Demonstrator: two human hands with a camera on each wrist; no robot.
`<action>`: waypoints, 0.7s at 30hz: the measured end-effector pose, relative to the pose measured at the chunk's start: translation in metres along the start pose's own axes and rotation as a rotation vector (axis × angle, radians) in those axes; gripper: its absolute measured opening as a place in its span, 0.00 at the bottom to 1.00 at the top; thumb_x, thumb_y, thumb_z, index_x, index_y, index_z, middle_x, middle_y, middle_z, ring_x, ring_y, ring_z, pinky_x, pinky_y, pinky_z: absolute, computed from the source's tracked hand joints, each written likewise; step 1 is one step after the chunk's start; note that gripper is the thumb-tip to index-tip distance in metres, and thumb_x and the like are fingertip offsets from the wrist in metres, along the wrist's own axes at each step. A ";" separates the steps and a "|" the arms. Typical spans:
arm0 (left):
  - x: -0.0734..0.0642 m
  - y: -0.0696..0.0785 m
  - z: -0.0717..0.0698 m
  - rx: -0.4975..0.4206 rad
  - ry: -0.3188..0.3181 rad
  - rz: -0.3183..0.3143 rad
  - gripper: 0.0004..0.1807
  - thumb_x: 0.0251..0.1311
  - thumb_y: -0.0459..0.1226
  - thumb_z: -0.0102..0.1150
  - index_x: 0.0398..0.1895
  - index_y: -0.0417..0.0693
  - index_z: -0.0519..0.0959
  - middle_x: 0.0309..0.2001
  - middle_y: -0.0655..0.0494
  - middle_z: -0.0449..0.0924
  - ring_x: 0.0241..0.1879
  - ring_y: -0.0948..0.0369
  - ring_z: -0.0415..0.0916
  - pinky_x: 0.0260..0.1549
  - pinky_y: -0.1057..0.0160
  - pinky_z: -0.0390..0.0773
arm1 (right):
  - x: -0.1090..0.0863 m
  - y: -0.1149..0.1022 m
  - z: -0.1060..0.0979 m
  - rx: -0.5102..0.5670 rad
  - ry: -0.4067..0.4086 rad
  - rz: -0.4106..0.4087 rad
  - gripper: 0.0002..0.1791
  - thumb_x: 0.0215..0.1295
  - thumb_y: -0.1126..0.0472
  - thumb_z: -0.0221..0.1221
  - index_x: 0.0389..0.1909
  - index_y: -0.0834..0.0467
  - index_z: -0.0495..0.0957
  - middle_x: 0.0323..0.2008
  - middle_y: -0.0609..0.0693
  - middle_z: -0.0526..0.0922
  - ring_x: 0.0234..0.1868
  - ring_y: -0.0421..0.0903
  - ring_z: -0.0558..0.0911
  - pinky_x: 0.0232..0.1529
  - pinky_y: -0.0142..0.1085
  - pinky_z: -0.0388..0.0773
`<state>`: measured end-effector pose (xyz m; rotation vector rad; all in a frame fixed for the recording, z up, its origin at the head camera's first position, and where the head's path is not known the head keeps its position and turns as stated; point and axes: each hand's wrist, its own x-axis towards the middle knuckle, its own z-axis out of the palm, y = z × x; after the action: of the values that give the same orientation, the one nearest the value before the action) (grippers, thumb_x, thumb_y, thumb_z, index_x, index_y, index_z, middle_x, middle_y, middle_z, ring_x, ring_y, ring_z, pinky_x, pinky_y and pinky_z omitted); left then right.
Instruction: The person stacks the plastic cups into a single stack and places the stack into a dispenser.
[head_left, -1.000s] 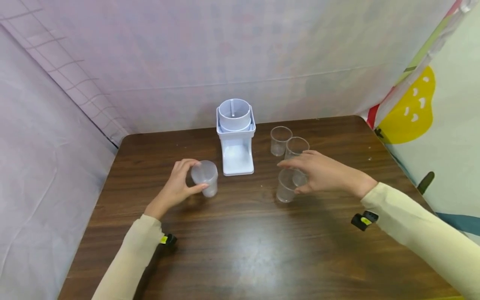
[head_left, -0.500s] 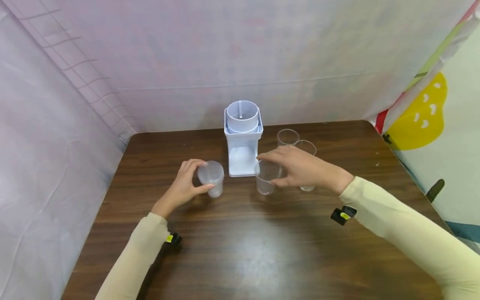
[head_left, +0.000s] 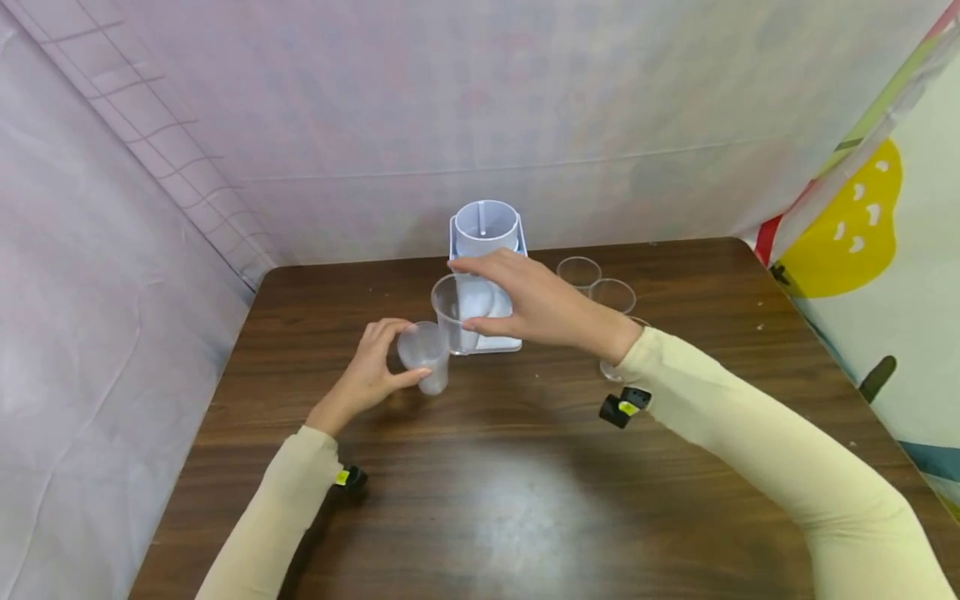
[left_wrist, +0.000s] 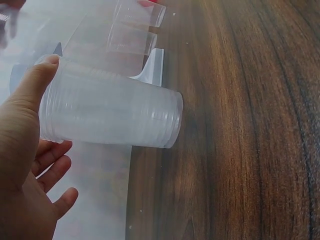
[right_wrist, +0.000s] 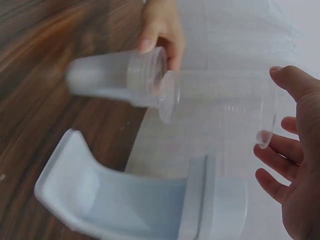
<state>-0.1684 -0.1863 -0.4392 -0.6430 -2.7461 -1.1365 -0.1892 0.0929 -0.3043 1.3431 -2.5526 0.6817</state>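
My left hand (head_left: 367, 367) grips a stack of nested clear plastic cups (head_left: 433, 379) by the upper part, thumb on one side and fingers on the other. Several rims show close together at the stack's top in the left wrist view. My right hand (head_left: 540, 302) pinches a single clear plastic cup (right_wrist: 215, 97) near its rim, between thumb and fingers. That cup is upright, raised higher than the stack and just right of it. In the right wrist view, its base comes right at the stack's open mouth.
A white plastic stand with a round cylinder (head_left: 487, 227) on top stands at the table's back, partly behind my right hand. Clear cups (head_left: 613, 298) stand to the right, partly hidden by the right forearm. A pale cloth (head_left: 360, 108) hangs behind the brown wooden table (head_left: 420, 500).
My right hand has carried the single cup leftward from beside the other cups, lifting it up to the stack. My left hand still holds the stack in nearly the same place.
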 end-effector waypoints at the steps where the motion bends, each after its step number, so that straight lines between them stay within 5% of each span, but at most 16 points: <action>1: 0.000 -0.001 0.000 0.000 -0.001 0.000 0.38 0.49 0.44 0.76 0.61 0.41 0.69 0.61 0.45 0.70 0.62 0.48 0.62 0.64 0.45 0.68 | 0.005 -0.001 0.001 0.007 0.010 -0.002 0.39 0.62 0.44 0.66 0.70 0.54 0.66 0.64 0.53 0.77 0.63 0.50 0.75 0.64 0.46 0.73; 9: 0.001 -0.003 0.001 0.009 -0.010 -0.003 0.39 0.50 0.44 0.76 0.63 0.40 0.68 0.62 0.44 0.70 0.63 0.48 0.61 0.64 0.44 0.68 | 0.035 -0.009 0.017 0.024 0.017 -0.026 0.39 0.62 0.45 0.66 0.70 0.57 0.67 0.64 0.52 0.77 0.64 0.49 0.75 0.68 0.43 0.69; 21: 0.000 -0.006 0.001 -0.004 -0.016 0.016 0.38 0.51 0.44 0.75 0.63 0.44 0.66 0.63 0.46 0.69 0.62 0.49 0.61 0.64 0.44 0.67 | 0.040 -0.003 0.055 0.030 -0.018 -0.049 0.39 0.60 0.44 0.67 0.69 0.58 0.68 0.64 0.52 0.77 0.62 0.48 0.77 0.65 0.41 0.73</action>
<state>-0.1704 -0.1896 -0.4437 -0.6759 -2.7481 -1.1383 -0.2073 0.0359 -0.3375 1.4221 -2.5244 0.7050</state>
